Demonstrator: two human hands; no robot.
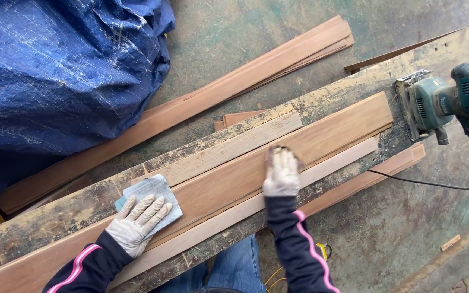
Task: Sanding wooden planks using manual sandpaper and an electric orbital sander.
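So we've got a long reddish-brown board (256, 168) lying lengthwise down the middle of the tabletop (66, 214), which is really just a battered, paint-flecked plank running from the lower left up to the upper right. Our right hand (281, 172), in a pale work glove, is pressed down flat on the board about halfway along it, fingers (284, 158) curled over a small sanding pad (278, 150) that's mostly hidden, so we can only see its edge peeking out past the fingertips. Our left hand (137, 223), gloved too, lies nearer the lower left end, fingers spread wide and flat on a folded grey sheet of sandpaper (156, 191) that sits on the same board; it pins the sheet down rather than gripping it.

Just beside the board on the far side there's a paler, scuffed slat (234, 145), and along the near edge a thin light strip (332, 165). Up at the right end of the tabletop a green electric sander (443, 103) sits past the board's end, its black cord (424, 183) trailing off the near edge. Below the tabletop more reddish planks (229, 89) lie on the concrete floor (386, 228), and a blue tarp (66, 70) fills the upper left
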